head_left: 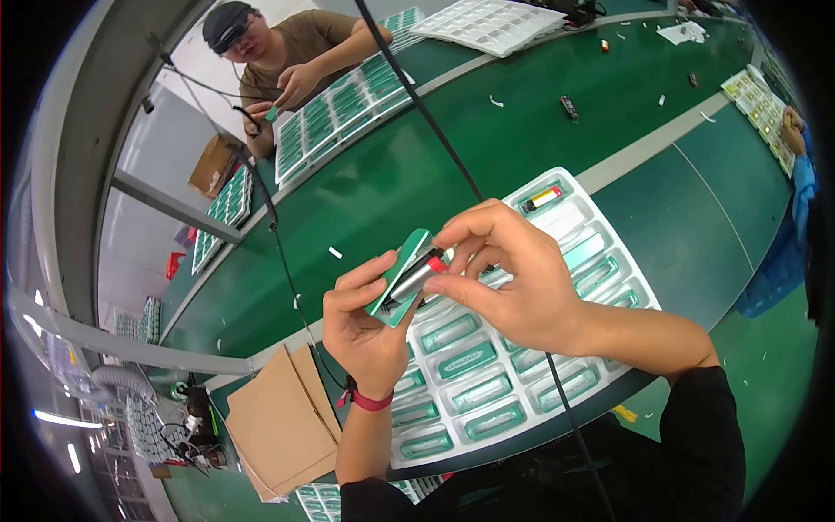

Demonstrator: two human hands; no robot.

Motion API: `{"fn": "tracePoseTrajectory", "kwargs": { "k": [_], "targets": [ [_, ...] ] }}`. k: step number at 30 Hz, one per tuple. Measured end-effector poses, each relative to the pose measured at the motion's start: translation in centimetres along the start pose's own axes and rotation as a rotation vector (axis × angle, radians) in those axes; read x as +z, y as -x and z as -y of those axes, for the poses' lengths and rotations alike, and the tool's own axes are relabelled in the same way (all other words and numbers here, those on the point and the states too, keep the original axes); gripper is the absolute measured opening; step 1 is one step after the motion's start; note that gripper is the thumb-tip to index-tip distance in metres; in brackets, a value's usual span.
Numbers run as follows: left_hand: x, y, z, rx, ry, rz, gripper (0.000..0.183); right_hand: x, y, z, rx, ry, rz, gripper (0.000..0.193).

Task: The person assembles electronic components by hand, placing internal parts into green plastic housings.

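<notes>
My left hand (361, 326) is closed around a small green plastic case (407, 250), tilted in the air. Inside the case lies a silver cylindrical cell (410, 285) with a red end. The fingertips of my right hand (531, 291) pinch at that red end, partly hiding it. Below both hands spreads a white compartment tray (570, 217), with green case parts such as one lying flat (467, 358) in many of its pockets. In the tray's far pocket rests a yellow, white and red cell (544, 198). My forearms and hands cover part of the tray.
A dark cable (439, 143) hangs across the bench in front of me. Flat cardboard (283, 418) lies left of the tray. Beyond the green conveyor belt (513, 104), a person (300, 65) works over another filled tray (339, 117). Another worker's blue sleeve (796, 217) shows at right.
</notes>
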State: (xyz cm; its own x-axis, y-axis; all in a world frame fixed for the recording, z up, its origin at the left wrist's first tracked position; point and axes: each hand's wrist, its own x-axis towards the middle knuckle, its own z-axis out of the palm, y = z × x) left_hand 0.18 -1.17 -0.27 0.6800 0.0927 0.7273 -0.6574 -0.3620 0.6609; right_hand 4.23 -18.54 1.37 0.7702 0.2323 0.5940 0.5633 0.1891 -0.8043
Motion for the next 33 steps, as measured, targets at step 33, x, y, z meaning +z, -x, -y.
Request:
{"fn": "tracePoseTrajectory", "kwargs": {
  "k": [33],
  "targets": [
    [-1.1,-0.5,0.5,-0.084,0.177,0.225,0.038,-0.4,-0.3,-0.1,0.416,-0.003,0.090,0.027]
  ]
}}
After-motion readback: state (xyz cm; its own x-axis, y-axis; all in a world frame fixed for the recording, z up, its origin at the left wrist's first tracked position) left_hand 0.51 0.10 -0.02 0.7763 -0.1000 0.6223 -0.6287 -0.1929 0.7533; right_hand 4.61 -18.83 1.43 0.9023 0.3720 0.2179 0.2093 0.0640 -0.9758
